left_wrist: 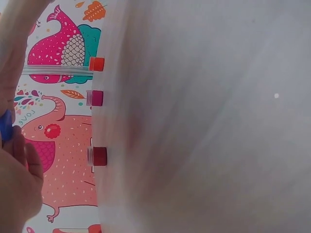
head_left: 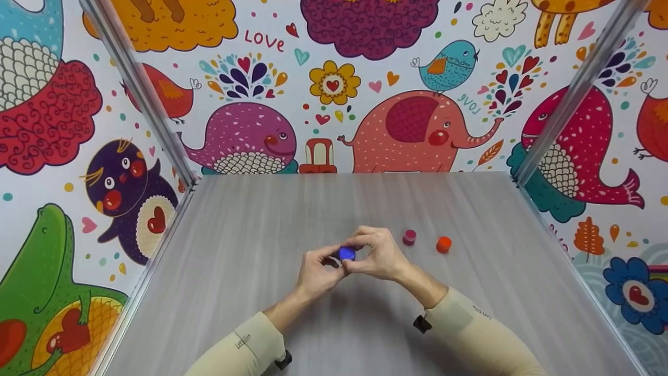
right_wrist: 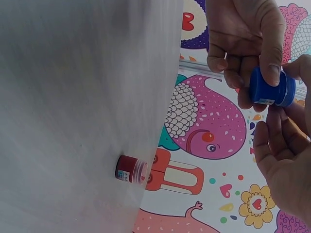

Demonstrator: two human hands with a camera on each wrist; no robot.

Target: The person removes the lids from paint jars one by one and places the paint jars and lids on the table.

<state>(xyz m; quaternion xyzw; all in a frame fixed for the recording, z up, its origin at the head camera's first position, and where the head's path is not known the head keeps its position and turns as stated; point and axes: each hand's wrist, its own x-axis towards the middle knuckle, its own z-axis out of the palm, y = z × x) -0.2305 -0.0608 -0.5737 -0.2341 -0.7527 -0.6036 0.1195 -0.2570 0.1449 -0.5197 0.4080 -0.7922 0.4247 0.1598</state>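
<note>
Both hands meet over the table around a small blue paint jar (head_left: 347, 254), held up off the surface. My left hand (head_left: 318, 272) grips the jar's body, its thumb pressed across the blue side in the right wrist view. At the ribbed lid end of the blue jar (right_wrist: 265, 90), my right hand (head_left: 380, 254) pinches with thumb and fingers. In the left wrist view only a sliver of the jar shows, next to the left fingers. Beyond the hands stand a pink jar (head_left: 409, 237), an orange jar (head_left: 444, 244) and a dark red jar (left_wrist: 99, 156), which the head view hides.
A grey wood-grain table (head_left: 250, 219) lies under the hands. Printed walls with cartoon animals (head_left: 407, 136) stand behind and at both sides. Metal posts (head_left: 569, 99) mark the back corners. Dark wrist devices (head_left: 421, 324) hang below the sleeves.
</note>
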